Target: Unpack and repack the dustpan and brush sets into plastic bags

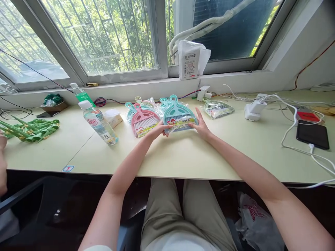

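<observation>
A teal mini dustpan and brush set [178, 112] in a clear bag with a yellow label is tilted up above the desk, in front of me. My left hand [159, 130] grips its lower left corner, thumb across the front. At its right edge, my right hand [202, 126] holds on with the thumb in front and the index finger pointing up; its other fingers are partly hidden. Left of it lies a bagged pink dustpan and brush set [143, 118], overlapping more teal and cream ones behind. To the right sits another bagged green set [217, 108].
Two bottles, one clear [98, 122] and one green-labelled [83, 94], stand at left beside a small box [113, 118]. Green stalk-like pieces [34, 129] lie farther left, near another person's arm [2, 164]. Chargers [254, 109], cables and a phone [312, 135] occupy the right.
</observation>
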Motion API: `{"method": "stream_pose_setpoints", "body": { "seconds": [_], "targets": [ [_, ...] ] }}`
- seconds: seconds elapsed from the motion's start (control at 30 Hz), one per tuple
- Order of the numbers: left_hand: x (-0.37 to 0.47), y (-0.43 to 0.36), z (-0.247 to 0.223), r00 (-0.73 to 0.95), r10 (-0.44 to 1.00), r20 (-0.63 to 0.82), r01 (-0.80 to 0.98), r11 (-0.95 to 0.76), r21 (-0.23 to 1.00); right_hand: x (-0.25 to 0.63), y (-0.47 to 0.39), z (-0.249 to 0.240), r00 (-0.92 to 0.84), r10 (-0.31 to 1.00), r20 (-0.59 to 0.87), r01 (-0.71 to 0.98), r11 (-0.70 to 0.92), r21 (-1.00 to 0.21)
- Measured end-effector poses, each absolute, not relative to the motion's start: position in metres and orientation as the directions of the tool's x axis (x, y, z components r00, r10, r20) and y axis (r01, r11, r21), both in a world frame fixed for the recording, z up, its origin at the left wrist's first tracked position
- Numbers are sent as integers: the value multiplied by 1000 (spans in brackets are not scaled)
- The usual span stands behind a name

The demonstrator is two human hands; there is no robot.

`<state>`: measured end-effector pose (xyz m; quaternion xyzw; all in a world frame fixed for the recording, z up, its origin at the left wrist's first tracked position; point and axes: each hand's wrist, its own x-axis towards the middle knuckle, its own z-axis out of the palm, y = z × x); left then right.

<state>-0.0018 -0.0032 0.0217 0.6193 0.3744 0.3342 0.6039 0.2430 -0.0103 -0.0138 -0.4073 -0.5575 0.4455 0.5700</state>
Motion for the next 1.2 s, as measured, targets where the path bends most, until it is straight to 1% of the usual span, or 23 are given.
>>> {"method": "stream_pose_setpoints", "body": {
  "seconds": [0.07, 0.17, 0.27, 0.33, 0.43, 0.5, 0.57, 0.67, 0.77, 0.83, 0.9, 0.97, 1.0, 1.03, 1.07, 1.1, 1.13, 1.2],
  "targets": [
    [-3, -4, 22, 521, 853, -20, 74, -21, 997, 243, -9, -15, -38, 986, 161, -194, 150, -969],
    [-3, -10, 26, 625, 780, 21, 27, -48, 998, 245, -5, -15, 14, 999, 43, -275, 45, -960],
    [1, -17, 29, 704, 704, 88, -33, -92, 995, 247, -3, -16, 97, 995, 36, -312, 65, -948],
    [6, -20, 27, 689, 709, 150, -43, -167, 985, 248, -3, -17, 132, 990, 56, -305, 94, -948],
    [13, -16, 20, 574, 788, 223, -36, -247, 968, 248, -4, -18, 185, 981, 58, -288, 110, -951],
    [15, -9, 14, 463, 859, 218, -29, -232, 972, 248, -4, -19, 212, 977, 40, -270, 98, -958],
    [16, -1, 8, 363, 914, 182, -17, -189, 982, 247, -3, -18, 208, 977, 51, -227, 99, -969],
    [15, 8, 4, 265, 954, 141, 10, -149, 989, 246, -4, -11, 180, 969, 171, -142, 198, -970],
    [15, 6, 6, 209, 966, 151, 24, -159, 987, 249, -5, 1, 177, 946, 270, -102, 291, -951],
    [15, 1, 9, 118, 971, 210, 11, -213, 977, 256, -1, 9, 190, 937, 292, -102, 314, -944],
    [12, -3, 15, -24, 952, 306, -3, -306, 952, 263, 9, 16, 190, 937, 295, -120, 320, -940],
    [6, -4, 20, -176, 907, 382, 4, -388, 922, 265, 27, 18, 159, 951, 266, -145, 289, -946],
    [2, -3, 22, -242, 886, 397, 12, -406, 914, 263, 37, 17, 141, 960, 243, -141, 262, -955],
    [-2, -1, 24, -302, 869, 392, 18, -406, 914, 259, 47, 15, 129, 965, 227, -107, 241, -964],
    [-6, 2, 25, -355, 858, 372, 19, -391, 920, 253, 57, 11, 133, 966, 224, -37, 230, -972],
    [-10, 6, 26, -395, 854, 339, 10, -365, 931, 244, 65, 5, 148, 957, 251, 78, 241, -967],
    [-13, 10, 26, -421, 856, 300, -7, -334, 943, 234, 72, -2, 164, 937, 309, 232, 267, -935],
    [-18, 17, 24, -429, 875, 223, -49, -268, 962, 215, 82, -16, 209, 893, 399, 514, 247, -821]
  ]
}}
